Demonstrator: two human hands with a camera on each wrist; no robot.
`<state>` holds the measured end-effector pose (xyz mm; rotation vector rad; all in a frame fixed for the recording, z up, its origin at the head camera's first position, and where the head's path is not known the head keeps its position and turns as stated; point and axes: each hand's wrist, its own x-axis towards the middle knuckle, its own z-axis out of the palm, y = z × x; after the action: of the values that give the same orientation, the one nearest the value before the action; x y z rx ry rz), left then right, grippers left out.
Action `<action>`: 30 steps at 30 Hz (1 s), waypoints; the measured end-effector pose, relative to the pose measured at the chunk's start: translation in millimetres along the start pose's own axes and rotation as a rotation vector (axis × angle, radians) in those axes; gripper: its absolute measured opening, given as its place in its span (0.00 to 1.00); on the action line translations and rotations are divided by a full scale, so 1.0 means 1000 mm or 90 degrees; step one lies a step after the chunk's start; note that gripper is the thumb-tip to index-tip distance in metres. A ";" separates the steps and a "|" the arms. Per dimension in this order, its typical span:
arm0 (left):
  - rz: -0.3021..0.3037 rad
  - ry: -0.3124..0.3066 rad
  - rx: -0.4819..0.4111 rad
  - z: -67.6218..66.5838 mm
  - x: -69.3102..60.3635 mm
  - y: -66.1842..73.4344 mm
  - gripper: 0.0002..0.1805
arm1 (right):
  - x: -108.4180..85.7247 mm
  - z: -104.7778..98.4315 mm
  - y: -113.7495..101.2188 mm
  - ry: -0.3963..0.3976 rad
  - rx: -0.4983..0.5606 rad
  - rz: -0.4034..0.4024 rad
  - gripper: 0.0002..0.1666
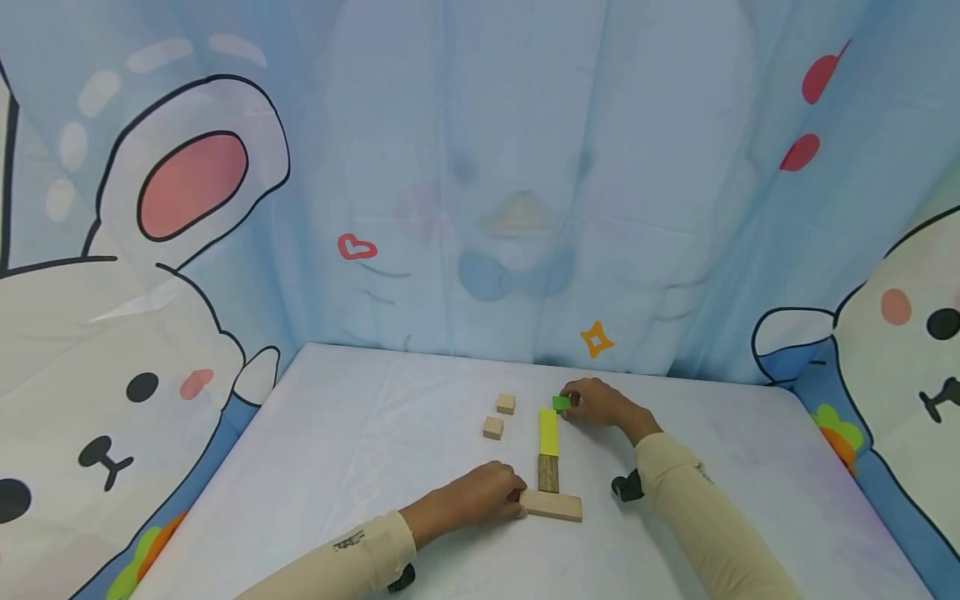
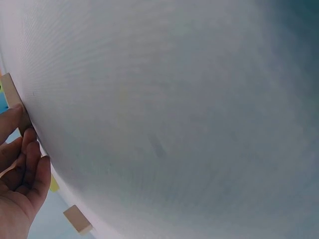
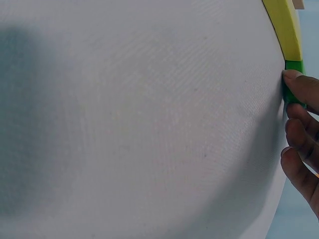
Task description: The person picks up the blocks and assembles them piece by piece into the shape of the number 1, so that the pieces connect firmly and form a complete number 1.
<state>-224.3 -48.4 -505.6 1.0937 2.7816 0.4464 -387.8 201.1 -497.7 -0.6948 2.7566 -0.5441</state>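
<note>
In the head view my right hand [image 1: 596, 403] pinches a small green block [image 1: 560, 402] at the far end of a yellow block [image 1: 549, 433]. The right wrist view has the thumb on the green block [image 3: 294, 66], which meets the end of the yellow block [image 3: 285, 30]. Nearer me, a dark brown wooden block [image 1: 548, 473] continues the line and meets a long plain wooden block [image 1: 555, 506] lying crosswise. My left hand [image 1: 480, 496] grips that long block by its left end. Thumb and fingers lie on it in the left wrist view, partly hiding the long block [image 2: 13, 97].
Two small plain wooden blocks, one farther back [image 1: 506, 404] and one nearer [image 1: 492, 428], lie left of the yellow block. All of it rests on a white-covered table [image 1: 420, 417]. A blue printed curtain [image 1: 517, 167] hangs behind and along both sides.
</note>
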 end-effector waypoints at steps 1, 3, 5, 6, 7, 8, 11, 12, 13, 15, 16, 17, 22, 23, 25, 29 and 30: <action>-0.001 -0.001 -0.005 0.000 0.000 0.000 0.15 | 0.000 0.000 0.000 0.000 0.001 -0.001 0.20; -0.003 -0.003 -0.014 0.001 0.000 -0.001 0.16 | 0.000 0.000 0.000 -0.001 0.002 -0.004 0.20; 0.000 -0.003 -0.014 0.001 0.001 -0.001 0.16 | 0.000 0.001 0.000 -0.001 0.000 -0.005 0.20; 0.001 -0.003 -0.013 0.001 0.001 -0.002 0.15 | 0.001 0.001 0.000 -0.002 -0.001 -0.004 0.20; 0.004 -0.001 -0.011 0.001 0.001 -0.001 0.15 | 0.001 0.002 0.000 -0.004 -0.001 -0.003 0.20; 0.005 -0.001 -0.009 0.001 0.001 -0.001 0.15 | 0.001 0.002 0.000 -0.004 -0.002 -0.002 0.21; 0.007 0.000 -0.004 0.001 0.001 -0.002 0.14 | 0.003 0.003 0.001 -0.005 -0.004 0.003 0.21; 0.008 0.000 -0.002 0.001 0.001 -0.002 0.14 | 0.003 0.003 0.002 -0.004 -0.005 0.004 0.21; 0.009 0.000 0.000 0.001 0.001 -0.002 0.14 | 0.004 0.003 0.002 -0.004 -0.005 0.005 0.21; 0.009 -0.002 -0.002 0.001 0.001 -0.003 0.14 | 0.004 0.003 0.002 -0.003 -0.002 0.006 0.21; 0.008 -0.004 -0.005 0.001 0.001 -0.003 0.14 | 0.004 0.002 0.002 -0.004 -0.002 0.005 0.21; 0.007 -0.006 -0.009 0.002 0.002 -0.003 0.14 | 0.004 0.002 0.001 -0.004 -0.001 0.005 0.21; -0.001 -0.011 -0.032 0.000 0.002 -0.004 0.16 | 0.003 0.001 0.001 -0.001 0.006 0.003 0.21; -0.002 -0.012 -0.033 -0.001 0.002 -0.005 0.16 | 0.002 0.001 0.001 0.001 0.011 0.004 0.21; -0.006 -0.014 -0.035 -0.001 0.003 -0.005 0.16 | 0.001 0.000 0.000 0.003 0.015 0.004 0.21; -0.012 -0.018 -0.035 0.000 0.003 -0.005 0.17 | 0.000 0.001 -0.001 0.003 0.017 0.008 0.21; -0.013 -0.019 -0.037 0.000 0.003 -0.005 0.17 | 0.000 0.001 -0.001 0.002 0.014 0.008 0.21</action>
<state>-230.2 -49.9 -507.5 1.0492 2.7341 0.5010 -387.2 200.1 -498.7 -0.6713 2.7515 -0.5733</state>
